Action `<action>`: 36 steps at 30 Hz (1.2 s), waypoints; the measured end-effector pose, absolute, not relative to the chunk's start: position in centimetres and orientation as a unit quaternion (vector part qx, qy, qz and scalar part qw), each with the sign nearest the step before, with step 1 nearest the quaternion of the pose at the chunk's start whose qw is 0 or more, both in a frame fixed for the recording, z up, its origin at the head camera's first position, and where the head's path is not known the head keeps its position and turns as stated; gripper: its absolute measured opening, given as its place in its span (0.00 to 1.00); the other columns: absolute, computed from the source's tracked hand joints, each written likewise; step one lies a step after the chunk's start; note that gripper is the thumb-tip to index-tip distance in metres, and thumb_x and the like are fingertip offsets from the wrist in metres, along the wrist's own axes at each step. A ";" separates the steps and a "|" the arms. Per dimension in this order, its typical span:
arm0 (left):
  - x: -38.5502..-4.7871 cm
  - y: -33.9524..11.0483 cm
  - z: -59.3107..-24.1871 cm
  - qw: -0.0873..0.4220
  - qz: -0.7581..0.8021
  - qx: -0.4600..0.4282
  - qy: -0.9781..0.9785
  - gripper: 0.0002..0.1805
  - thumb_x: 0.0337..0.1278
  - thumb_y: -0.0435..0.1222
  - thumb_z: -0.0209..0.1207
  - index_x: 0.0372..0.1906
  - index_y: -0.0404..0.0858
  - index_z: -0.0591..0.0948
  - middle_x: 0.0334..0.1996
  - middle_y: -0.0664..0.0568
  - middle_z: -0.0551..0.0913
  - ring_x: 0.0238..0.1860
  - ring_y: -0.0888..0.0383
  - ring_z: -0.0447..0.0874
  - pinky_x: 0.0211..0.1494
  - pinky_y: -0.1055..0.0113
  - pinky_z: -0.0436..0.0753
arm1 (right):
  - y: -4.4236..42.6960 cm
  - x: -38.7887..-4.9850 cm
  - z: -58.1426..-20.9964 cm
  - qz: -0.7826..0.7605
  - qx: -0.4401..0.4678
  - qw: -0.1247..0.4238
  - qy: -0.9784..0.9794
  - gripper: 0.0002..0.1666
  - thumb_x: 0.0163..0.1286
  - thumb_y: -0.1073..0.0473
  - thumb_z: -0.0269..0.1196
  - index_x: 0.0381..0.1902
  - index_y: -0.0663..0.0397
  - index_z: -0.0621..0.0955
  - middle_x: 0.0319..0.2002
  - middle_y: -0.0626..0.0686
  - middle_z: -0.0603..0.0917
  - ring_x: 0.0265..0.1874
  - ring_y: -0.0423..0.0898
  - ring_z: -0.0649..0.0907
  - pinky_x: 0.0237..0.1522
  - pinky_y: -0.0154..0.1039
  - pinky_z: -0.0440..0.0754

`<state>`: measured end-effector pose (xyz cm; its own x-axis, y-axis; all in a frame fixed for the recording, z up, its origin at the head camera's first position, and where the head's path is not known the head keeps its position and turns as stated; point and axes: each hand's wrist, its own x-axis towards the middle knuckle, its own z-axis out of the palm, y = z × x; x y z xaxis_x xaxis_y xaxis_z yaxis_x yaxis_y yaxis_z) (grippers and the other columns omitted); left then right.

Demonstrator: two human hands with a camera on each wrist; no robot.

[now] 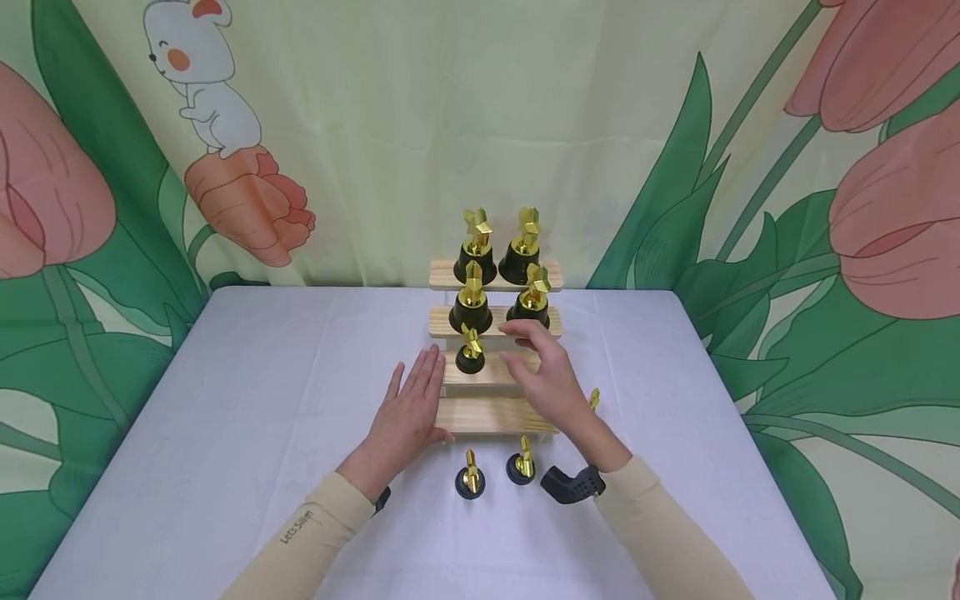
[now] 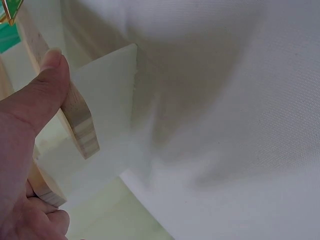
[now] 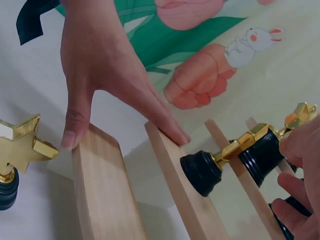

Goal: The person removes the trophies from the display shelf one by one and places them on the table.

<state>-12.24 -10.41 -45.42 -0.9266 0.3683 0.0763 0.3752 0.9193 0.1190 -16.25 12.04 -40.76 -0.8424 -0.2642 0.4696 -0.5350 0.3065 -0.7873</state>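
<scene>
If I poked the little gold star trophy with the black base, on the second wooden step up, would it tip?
The small gold star trophy with the round black base might tip if poked high, since its star stands on a thin neck. It probably won't bend, as its shapes look crisp and hard. Its shiny surface could feel slippery.

On the left sleeve point(image 1: 311, 537) I can make out dark lettering point(image 1: 296, 527), seemingly "Lets"; the second word is too blurred for me.

High head view facing forward and down, left and right wrist views close in, all sharing wooden shelves point(image 1: 491, 416)
</scene>
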 end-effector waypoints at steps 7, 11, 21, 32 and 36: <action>-12.2 -10.4 -45.3 0.027 -0.058 -0.189 -0.980 0.71 0.34 0.56 0.76 0.78 0.31 0.47 0.80 0.39 0.47 0.80 0.45 0.47 0.80 0.44 0.50 | 11.0 -16.8 -40.7 0.529 0.258 0.100 -0.802 0.24 0.66 0.69 0.65 0.59 0.62 0.76 0.57 0.59 0.80 0.58 0.56 0.79 0.62 0.49 0.78; -12.3 -10.4 -45.3 0.029 -0.059 -0.189 -0.980 0.71 0.33 0.56 0.76 0.78 0.31 0.47 0.80 0.40 0.47 0.80 0.45 0.47 0.80 0.44 0.50 | 10.6 -16.9 -40.3 0.522 0.258 0.089 -0.808 0.25 0.66 0.68 0.65 0.61 0.59 0.75 0.58 0.56 0.79 0.59 0.52 0.79 0.63 0.46 0.78; -12.2 -10.5 -45.4 0.028 -0.062 -0.191 -0.979 0.71 0.34 0.56 0.76 0.78 0.30 0.47 0.80 0.39 0.47 0.80 0.45 0.46 0.80 0.44 0.49 | 9.5 -17.2 -40.0 0.535 0.245 0.076 -0.805 0.25 0.69 0.70 0.62 0.63 0.55 0.74 0.61 0.54 0.78 0.61 0.50 0.78 0.64 0.47 0.78; -12.2 -10.4 -45.4 0.031 -0.057 -0.192 -0.979 0.71 0.34 0.57 0.75 0.78 0.30 0.47 0.80 0.39 0.47 0.80 0.45 0.47 0.80 0.44 0.50 | 9.2 -17.2 -40.2 0.538 0.252 0.068 -0.801 0.26 0.68 0.72 0.60 0.63 0.55 0.74 0.63 0.53 0.77 0.61 0.50 0.78 0.64 0.48 0.78; -12.2 -10.4 -45.5 0.033 -0.058 -0.193 -0.979 0.71 0.33 0.57 0.76 0.78 0.30 0.47 0.80 0.39 0.47 0.80 0.45 0.47 0.80 0.43 0.50 | 9.2 -17.2 -40.3 0.534 0.258 0.068 -0.802 0.26 0.68 0.72 0.61 0.63 0.56 0.74 0.62 0.53 0.78 0.61 0.50 0.78 0.63 0.48 0.78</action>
